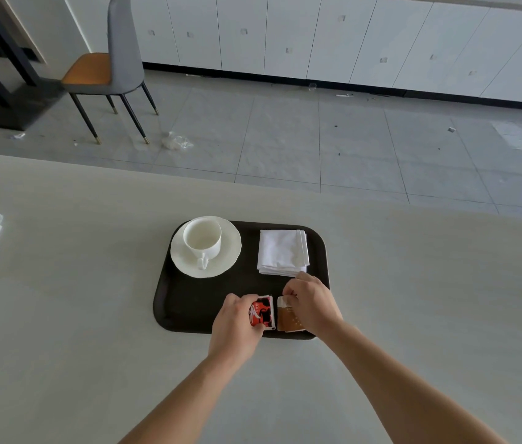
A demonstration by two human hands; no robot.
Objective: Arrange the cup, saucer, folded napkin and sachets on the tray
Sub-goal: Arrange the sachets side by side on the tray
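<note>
Head view: the cup (202,237) is seen seated on the saucer (230,251) at the tray's (189,302) far left, the folded napkin (282,253) far right. The red sachet (262,311) is pinched by the left hand (237,318), the brown sachet (286,318) by the right hand (312,304), both at the near edge. Only final straightening seems left.

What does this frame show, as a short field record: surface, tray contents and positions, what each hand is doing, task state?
surface: pale table
tray: dark, on the table
cup: white, empty, upright on saucer, tray's far left, handle toward the person
napkin: white, folded, tray's far right
sachets: red sachet and brown sachet side by side at tray's near edge
left hand: fingers on the red sachet
right hand: fingers on the brown sachet
task state: all items on tray, sachets being positioned
</note>
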